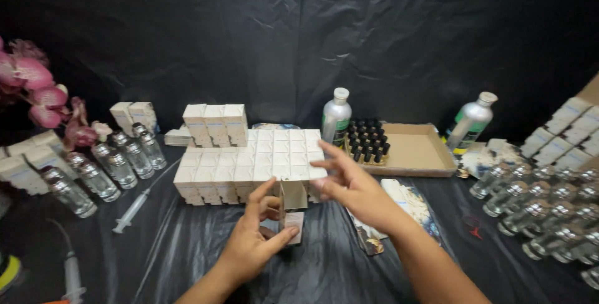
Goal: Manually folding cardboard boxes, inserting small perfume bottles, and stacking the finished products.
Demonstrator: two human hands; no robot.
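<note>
At frame centre, left hand [253, 245] pinching an open small box [292, 207] between thumb and fingers; right hand [349, 185] spread, empty, just beside. Behind: many boxes [249, 160] stacked shut. Left and right: glass bottles [112, 167] unboxed. Tray of caps [415, 151] upper right; syringe [134, 207] lower left.

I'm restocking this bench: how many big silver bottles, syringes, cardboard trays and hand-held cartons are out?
Big silver bottles: 2
Syringes: 2
Cardboard tray: 1
Open carton in left hand: 1
Total: 6
</note>
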